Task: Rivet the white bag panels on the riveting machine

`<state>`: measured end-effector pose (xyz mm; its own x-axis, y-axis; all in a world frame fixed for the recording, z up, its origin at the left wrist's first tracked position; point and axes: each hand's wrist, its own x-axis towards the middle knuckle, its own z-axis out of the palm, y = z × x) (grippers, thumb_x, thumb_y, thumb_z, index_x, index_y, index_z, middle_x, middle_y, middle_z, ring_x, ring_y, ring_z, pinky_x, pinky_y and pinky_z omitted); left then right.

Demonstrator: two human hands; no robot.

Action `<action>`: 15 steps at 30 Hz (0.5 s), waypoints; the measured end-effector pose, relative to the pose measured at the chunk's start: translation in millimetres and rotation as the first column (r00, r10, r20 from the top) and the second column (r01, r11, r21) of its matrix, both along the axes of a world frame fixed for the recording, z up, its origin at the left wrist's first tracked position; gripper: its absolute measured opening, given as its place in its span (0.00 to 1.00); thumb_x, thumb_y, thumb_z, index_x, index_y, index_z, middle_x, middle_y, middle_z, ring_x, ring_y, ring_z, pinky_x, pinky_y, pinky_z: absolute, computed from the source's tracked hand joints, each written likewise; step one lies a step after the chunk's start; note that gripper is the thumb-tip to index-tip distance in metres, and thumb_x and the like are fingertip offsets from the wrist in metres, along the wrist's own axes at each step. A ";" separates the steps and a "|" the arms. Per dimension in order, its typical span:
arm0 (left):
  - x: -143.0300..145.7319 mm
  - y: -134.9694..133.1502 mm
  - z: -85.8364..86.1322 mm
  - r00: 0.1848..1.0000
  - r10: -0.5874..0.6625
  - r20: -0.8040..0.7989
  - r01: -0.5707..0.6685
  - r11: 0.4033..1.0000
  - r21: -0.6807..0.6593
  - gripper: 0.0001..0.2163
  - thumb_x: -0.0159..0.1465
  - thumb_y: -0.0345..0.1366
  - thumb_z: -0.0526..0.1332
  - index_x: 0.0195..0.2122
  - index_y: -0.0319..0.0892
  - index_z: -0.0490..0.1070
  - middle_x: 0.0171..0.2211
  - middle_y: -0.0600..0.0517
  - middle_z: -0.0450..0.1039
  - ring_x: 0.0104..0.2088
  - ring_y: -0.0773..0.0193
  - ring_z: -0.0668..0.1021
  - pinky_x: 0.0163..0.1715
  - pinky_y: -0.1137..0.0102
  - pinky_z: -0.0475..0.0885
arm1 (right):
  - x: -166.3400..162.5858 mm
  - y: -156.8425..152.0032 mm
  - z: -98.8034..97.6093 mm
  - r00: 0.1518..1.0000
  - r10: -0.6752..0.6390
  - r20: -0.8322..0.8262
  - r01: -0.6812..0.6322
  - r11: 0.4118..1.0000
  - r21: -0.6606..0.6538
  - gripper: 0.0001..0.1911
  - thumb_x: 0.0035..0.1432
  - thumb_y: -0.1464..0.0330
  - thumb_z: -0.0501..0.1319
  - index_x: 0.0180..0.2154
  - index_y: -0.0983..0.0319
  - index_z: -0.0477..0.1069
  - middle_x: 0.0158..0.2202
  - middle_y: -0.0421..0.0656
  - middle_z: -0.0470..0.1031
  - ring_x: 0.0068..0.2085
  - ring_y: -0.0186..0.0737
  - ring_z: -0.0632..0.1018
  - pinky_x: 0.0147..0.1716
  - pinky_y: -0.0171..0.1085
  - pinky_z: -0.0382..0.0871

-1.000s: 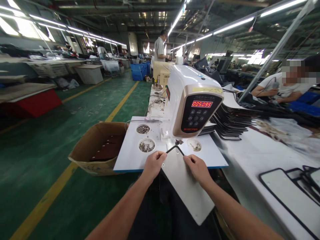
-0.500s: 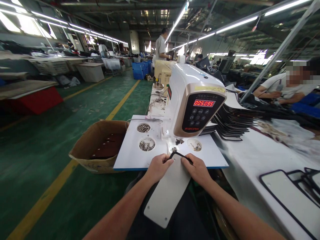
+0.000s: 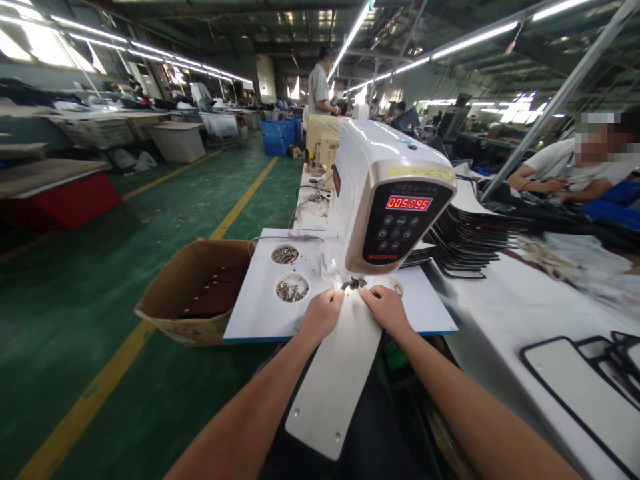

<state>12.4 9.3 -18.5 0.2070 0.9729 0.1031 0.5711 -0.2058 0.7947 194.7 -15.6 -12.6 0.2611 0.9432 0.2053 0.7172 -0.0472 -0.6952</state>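
Between my hands lies a long pale panel (image 3: pixel 336 373) with dark edging and small round metal fittings near its near corners. My left hand (image 3: pixel 324 313) pinches its far left edge, and my right hand (image 3: pixel 385 308) grips the far right edge. The panel's far end sits under the head of a white riveting machine (image 3: pixel 400 217) with a red "005095" display, at the small dark metal tooling (image 3: pixel 355 283). Whether the tooling touches the panel I cannot tell. Left of my hands, two round wells (image 3: pixel 292 289) in the white worktable (image 3: pixel 255 300) hold small metal fittings.
A cardboard box (image 3: pixel 190 327) with dark red pieces stands left of the worktable. Stacked dark-edged panels (image 3: pixel 475 240) rise at the right, and more pale panels (image 3: pixel 575 380) lie on the side table (image 3: pixel 480 313). A person (image 3: pixel 565 167) sits beyond; another (image 3: pixel 319 83) stands behind the machine.
Both hands have pushed the panel forward, bringing its far end under the machine head. My right hand now covers much of the right well. The display reads the same.
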 end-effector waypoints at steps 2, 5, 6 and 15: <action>1.3 3.1 -2.4 1.000 -0.012 0.002 0.012 1.000 -0.017 0.21 0.65 0.50 0.48 0.21 0.42 0.62 0.21 0.56 0.62 0.26 0.68 0.65 0.28 0.70 0.55 | 2.7 4.1 -1.5 1.000 0.008 0.009 -0.008 1.000 -0.019 0.25 0.57 0.50 0.56 0.20 0.62 0.71 0.22 0.41 0.74 0.28 0.38 0.71 0.29 0.35 0.56; 2.1 4.9 -4.7 0.999 -0.029 0.014 0.030 0.999 -0.044 0.21 0.65 0.49 0.47 0.21 0.42 0.62 0.22 0.55 0.65 0.27 0.67 0.67 0.29 0.69 0.56 | 6.0 6.9 -4.0 0.999 0.035 0.011 -0.034 0.998 -0.053 0.25 0.57 0.50 0.56 0.20 0.62 0.72 0.22 0.43 0.75 0.28 0.39 0.71 0.28 0.35 0.56; 2.1 5.2 -5.3 0.999 -0.034 0.020 0.035 0.998 -0.047 0.20 0.65 0.49 0.47 0.21 0.42 0.62 0.22 0.54 0.65 0.27 0.66 0.67 0.29 0.69 0.57 | 6.5 7.2 -4.9 0.999 0.041 0.007 -0.041 0.997 -0.062 0.25 0.57 0.51 0.56 0.20 0.62 0.72 0.22 0.43 0.75 0.28 0.39 0.72 0.28 0.35 0.56; -2.6 0.3 3.8 0.996 -0.075 0.056 0.079 0.994 -0.074 0.19 0.65 0.47 0.46 0.22 0.42 0.59 0.23 0.55 0.65 0.27 0.67 0.65 0.29 0.70 0.57 | 6.4 6.4 -4.6 0.998 0.020 -0.064 -0.025 0.997 -0.078 0.24 0.56 0.51 0.57 0.19 0.61 0.69 0.22 0.42 0.73 0.29 0.39 0.71 0.29 0.35 0.57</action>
<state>9.8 9.7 -14.7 0.2776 0.9598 0.0418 0.5125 -0.1847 0.8386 201.1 -9.2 -17.2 0.2500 0.9615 0.1138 0.6736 -0.0883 -0.7338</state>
